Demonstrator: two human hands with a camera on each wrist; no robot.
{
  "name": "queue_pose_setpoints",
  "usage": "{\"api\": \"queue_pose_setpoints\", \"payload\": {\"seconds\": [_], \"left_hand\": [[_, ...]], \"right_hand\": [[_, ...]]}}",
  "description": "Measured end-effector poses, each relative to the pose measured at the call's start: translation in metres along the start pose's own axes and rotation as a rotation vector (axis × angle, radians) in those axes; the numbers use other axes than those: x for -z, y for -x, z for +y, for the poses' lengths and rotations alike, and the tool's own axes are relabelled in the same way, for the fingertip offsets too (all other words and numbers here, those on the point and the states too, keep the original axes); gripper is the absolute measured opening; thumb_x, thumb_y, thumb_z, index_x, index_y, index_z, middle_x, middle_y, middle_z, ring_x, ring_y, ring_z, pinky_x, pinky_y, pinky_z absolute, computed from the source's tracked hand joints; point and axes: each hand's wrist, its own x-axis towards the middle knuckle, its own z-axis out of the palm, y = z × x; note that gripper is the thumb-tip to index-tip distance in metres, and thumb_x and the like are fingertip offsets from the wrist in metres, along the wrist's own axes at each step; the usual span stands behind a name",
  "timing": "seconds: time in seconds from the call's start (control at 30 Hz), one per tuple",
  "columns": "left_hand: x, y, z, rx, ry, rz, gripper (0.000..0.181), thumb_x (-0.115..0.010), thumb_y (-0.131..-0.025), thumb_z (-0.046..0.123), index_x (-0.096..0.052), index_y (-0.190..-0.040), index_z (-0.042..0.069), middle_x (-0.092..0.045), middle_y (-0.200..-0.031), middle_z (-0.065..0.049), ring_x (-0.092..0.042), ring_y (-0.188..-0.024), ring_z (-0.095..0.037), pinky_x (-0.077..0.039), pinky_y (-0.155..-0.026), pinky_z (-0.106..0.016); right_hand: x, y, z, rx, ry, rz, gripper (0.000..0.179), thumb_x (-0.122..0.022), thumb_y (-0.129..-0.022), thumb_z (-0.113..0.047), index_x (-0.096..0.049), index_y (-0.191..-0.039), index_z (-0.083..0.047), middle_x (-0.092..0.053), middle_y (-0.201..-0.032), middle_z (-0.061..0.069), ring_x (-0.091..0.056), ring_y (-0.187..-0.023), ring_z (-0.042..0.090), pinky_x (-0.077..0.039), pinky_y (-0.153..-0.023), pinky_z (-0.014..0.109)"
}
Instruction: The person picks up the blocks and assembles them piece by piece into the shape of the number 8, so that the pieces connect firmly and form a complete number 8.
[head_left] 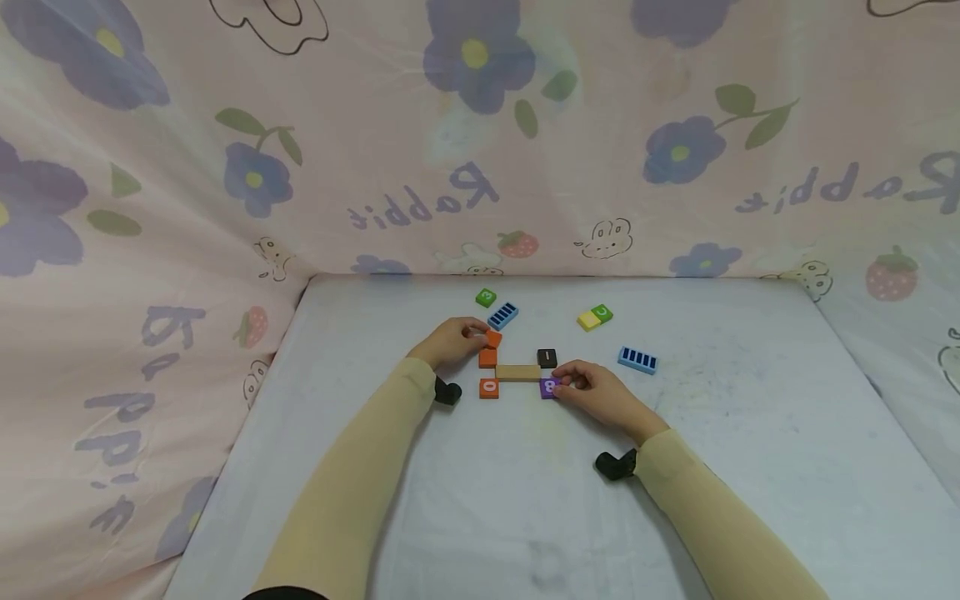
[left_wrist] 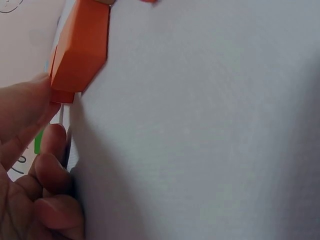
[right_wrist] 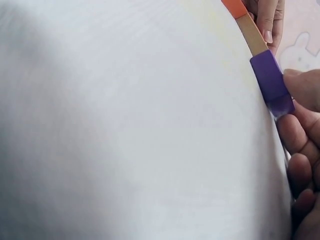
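My left hand (head_left: 452, 340) pinches an orange block (head_left: 492, 338) between thumb and fingertips, right behind a second orange block (head_left: 487, 358). In the left wrist view the thumb (left_wrist: 25, 105) lies against the farther block, partly hidden by the nearer orange block (left_wrist: 85, 47). My right hand (head_left: 600, 396) grips a purple block (head_left: 550, 388) marked 8 at its right edge; in the right wrist view thumb and fingers meet at the end of the purple block (right_wrist: 270, 77). A plain wooden strip (head_left: 517, 373) lies between the orange and purple blocks.
An orange block (head_left: 489, 388) marked 0 sits front left of the strip, a black block (head_left: 547, 358) behind its right end. Farther out lie a green block (head_left: 486, 297), two blue slotted pieces (head_left: 503, 315), and a yellow block (head_left: 588, 321) against a green one. Patterned cloth walls (head_left: 480, 167) enclose the table.
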Motion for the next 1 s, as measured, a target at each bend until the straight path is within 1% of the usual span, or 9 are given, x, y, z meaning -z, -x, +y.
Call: {"api": "queue_pose_setpoints", "payload": {"seconds": [0.13,0.27,0.37,0.47,0.6,0.7,0.83,0.9,1.0], "left_hand": [[0.0,-0.001,-0.001,0.005,-0.025,0.01,0.034,-0.06,-0.095,0.037,-0.061,-0.127,0.026,-0.054,-0.114,-0.004,-0.048,-0.104,-0.025,-0.041,-0.091,-0.04],[0.0,-0.002,-0.003,0.013,-0.03,0.007,0.033,-0.061,-0.095,0.038,-0.061,-0.126,0.026,-0.053,-0.115,-0.004,-0.048,-0.105,-0.025,-0.04,-0.092,-0.041],[0.0,-0.004,-0.005,0.015,-0.017,-0.005,0.033,-0.061,-0.094,0.039,-0.062,-0.125,0.027,-0.054,-0.115,-0.003,-0.048,-0.105,-0.025,-0.04,-0.091,-0.041],[0.001,-0.004,-0.006,0.02,0.002,-0.016,0.032,-0.061,-0.094,0.041,-0.062,-0.123,0.028,-0.054,-0.114,-0.003,-0.048,-0.105,-0.024,-0.04,-0.09,-0.04],[0.002,-0.002,-0.006,0.036,0.011,-0.013,0.031,-0.061,-0.094,0.041,-0.063,-0.123,0.029,-0.054,-0.115,-0.002,-0.047,-0.106,-0.024,-0.04,-0.092,-0.04],[0.003,0.001,-0.003,0.035,0.003,0.001,0.032,-0.06,-0.095,0.041,-0.062,-0.124,0.027,-0.054,-0.117,-0.002,-0.047,-0.107,-0.024,-0.039,-0.094,-0.042],[0.002,0.003,0.001,0.018,0.0,0.012,0.033,-0.06,-0.095,0.04,-0.062,-0.125,0.024,-0.054,-0.118,-0.005,-0.048,-0.107,-0.025,-0.039,-0.095,-0.044],[0.001,0.002,0.0,0.017,-0.003,0.013,0.033,-0.06,-0.095,0.04,-0.062,-0.125,0.024,-0.054,-0.118,-0.005,-0.048,-0.108,-0.025,-0.039,-0.096,-0.043],[0.0,-0.001,-0.001,0.025,-0.01,0.015,0.033,-0.06,-0.095,0.041,-0.062,-0.124,0.027,-0.054,-0.12,-0.004,-0.048,-0.108,-0.024,-0.039,-0.096,-0.043]], "right_hand": [[0.0,0.0,-0.001,0.003,-0.004,-0.001,0.031,-0.07,-0.089,-0.04,-0.065,-0.114,-0.023,-0.062,-0.101,-0.001,-0.051,-0.091,0.021,-0.041,-0.079,0.036],[0.0,0.001,-0.002,0.003,-0.006,-0.001,0.032,-0.07,-0.088,-0.041,-0.064,-0.114,-0.023,-0.062,-0.101,-0.001,-0.052,-0.091,0.021,-0.041,-0.08,0.038],[0.002,0.002,0.0,0.003,0.003,0.003,0.034,-0.069,-0.088,-0.044,-0.063,-0.116,-0.025,-0.062,-0.102,-0.001,-0.053,-0.092,0.021,-0.042,-0.081,0.037],[0.004,0.003,0.001,-0.006,-0.015,0.012,0.036,-0.067,-0.089,-0.045,-0.062,-0.118,-0.024,-0.062,-0.103,-0.001,-0.054,-0.094,0.02,-0.043,-0.082,0.037],[0.013,0.001,-0.007,-0.024,-0.028,0.029,0.038,-0.064,-0.092,-0.044,-0.06,-0.122,-0.02,-0.062,-0.106,0.001,-0.054,-0.094,0.022,-0.045,-0.08,0.037],[0.029,-0.006,-0.016,-0.011,0.043,0.082,0.039,-0.062,-0.095,-0.04,-0.059,-0.124,-0.015,-0.061,-0.105,0.005,-0.053,-0.093,0.023,-0.045,-0.076,0.037],[0.056,-0.024,-0.02,0.002,0.186,0.161,0.039,-0.062,-0.095,-0.034,-0.058,-0.125,-0.01,-0.058,-0.108,0.008,-0.05,-0.094,0.025,-0.042,-0.074,0.038],[0.067,-0.033,-0.019,0.003,0.242,0.165,0.041,-0.062,-0.096,-0.032,-0.056,-0.128,-0.008,-0.056,-0.112,0.011,-0.048,-0.097,0.027,-0.041,-0.076,0.041],[0.079,-0.045,-0.016,-0.013,0.322,0.154,0.046,-0.062,-0.096,-0.031,-0.052,-0.135,-0.008,-0.05,-0.12,0.018,-0.044,-0.105,0.034,-0.04,-0.085,0.05]]}}
